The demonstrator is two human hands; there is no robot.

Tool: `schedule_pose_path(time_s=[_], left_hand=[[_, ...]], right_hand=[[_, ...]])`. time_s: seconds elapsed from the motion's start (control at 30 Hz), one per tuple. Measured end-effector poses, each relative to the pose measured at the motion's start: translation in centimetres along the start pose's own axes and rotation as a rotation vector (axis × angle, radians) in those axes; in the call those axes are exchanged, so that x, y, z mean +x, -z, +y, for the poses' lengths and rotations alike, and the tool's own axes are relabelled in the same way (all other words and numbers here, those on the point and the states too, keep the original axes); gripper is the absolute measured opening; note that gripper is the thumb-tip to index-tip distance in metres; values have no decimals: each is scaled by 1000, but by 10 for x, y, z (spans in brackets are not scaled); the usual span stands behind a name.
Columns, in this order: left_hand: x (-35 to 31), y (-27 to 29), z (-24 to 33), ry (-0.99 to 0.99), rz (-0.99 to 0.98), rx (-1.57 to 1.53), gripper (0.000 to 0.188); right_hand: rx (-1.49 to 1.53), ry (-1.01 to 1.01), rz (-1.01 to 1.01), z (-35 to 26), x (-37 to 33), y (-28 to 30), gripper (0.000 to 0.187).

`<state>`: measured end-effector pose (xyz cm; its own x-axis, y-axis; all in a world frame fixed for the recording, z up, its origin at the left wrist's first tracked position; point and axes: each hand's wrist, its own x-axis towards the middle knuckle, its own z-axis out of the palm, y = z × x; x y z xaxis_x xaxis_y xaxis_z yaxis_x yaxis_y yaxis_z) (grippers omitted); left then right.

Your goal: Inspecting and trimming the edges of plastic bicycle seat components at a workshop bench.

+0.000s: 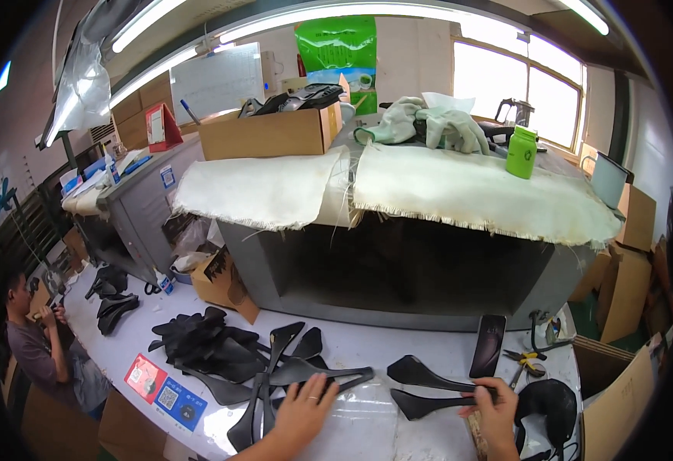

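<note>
My left hand lies with its fingers stretched out over a long black piece, shaped like a bicycle saddle shell with a wide end and a narrow neck. That piece rests on other black pieces of the same kind. To the right, my right hand is closed at the narrow ends of two similar pieces, an upper saddle-shaped piece and a lower saddle-shaped piece. Their wide ends point left. Part of my right hand's grip is hidden by its fingers. A heap of black pieces sits left of my left hand.
A phone, pliers and a black rounded object lie at the right. Beyond them stands an open carton. A grey shelf unit bounds the table's back. Another person sits at far left.
</note>
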<state>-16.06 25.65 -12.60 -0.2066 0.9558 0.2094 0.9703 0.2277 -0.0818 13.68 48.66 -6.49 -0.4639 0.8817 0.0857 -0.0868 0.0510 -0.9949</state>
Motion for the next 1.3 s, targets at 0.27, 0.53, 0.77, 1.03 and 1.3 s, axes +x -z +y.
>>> schedule_pose_path(time_s=[0.27, 0.53, 0.77, 1.03, 1.3], left_hand=[[34, 64, -16, 43, 331, -233, 21], [245, 8, -110, 58, 654, 56, 21], [214, 10, -129, -4, 663, -5, 28], [21, 43, -75, 381, 1093, -1364, 39], [-82, 42, -11, 101, 552, -2073, 38]], right_hand=[[-83, -362, -192, 19, 17, 44, 30], [-242, -248, -144, -18, -3, -5, 19], [85, 2, 105, 5, 26, 10, 28], [562, -243, 89, 16, 163, -154, 23], [403, -151, 18, 49, 171, -201, 33]])
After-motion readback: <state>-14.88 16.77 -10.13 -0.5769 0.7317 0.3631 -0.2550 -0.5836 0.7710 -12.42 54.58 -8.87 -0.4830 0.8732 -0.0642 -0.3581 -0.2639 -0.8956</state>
